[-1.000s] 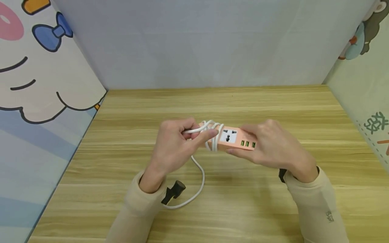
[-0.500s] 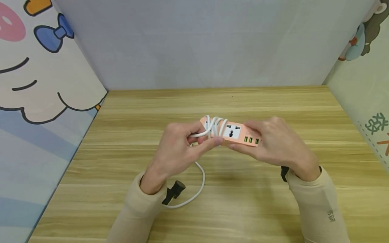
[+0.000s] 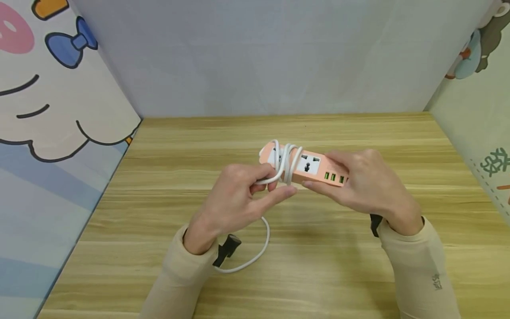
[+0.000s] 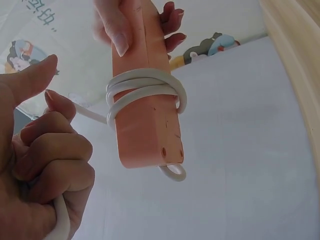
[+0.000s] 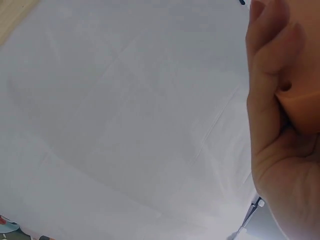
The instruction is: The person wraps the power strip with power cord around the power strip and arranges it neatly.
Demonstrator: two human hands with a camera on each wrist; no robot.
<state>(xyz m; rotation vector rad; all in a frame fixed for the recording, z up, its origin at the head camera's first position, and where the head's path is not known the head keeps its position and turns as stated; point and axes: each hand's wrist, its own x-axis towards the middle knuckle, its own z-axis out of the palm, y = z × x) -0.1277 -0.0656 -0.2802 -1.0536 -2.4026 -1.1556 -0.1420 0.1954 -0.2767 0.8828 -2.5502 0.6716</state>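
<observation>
An orange-pink power strip with white sockets and green USB ports is held up over the table, tilted. My right hand grips its USB end between thumb and fingers. White cord is wound in several turns around the strip near its other end. My left hand, just left of the strip, has its fingers curled round the cord. In the left wrist view the cord runs taut from those fingers to the windings, and the thumb stands apart. The right wrist view shows the right hand wrapped over the strip's end.
A loose length of white cord loops below the left hand toward a black wrist mount; its far end is hidden. The wood-grain table is bounded by a pale back wall and cartoon-printed side panels.
The strip has risen and shifted right with the right hand, uncovering its left socket end. The left hand has moved slightly right and down, its thumb coming off the strip's windings.
</observation>
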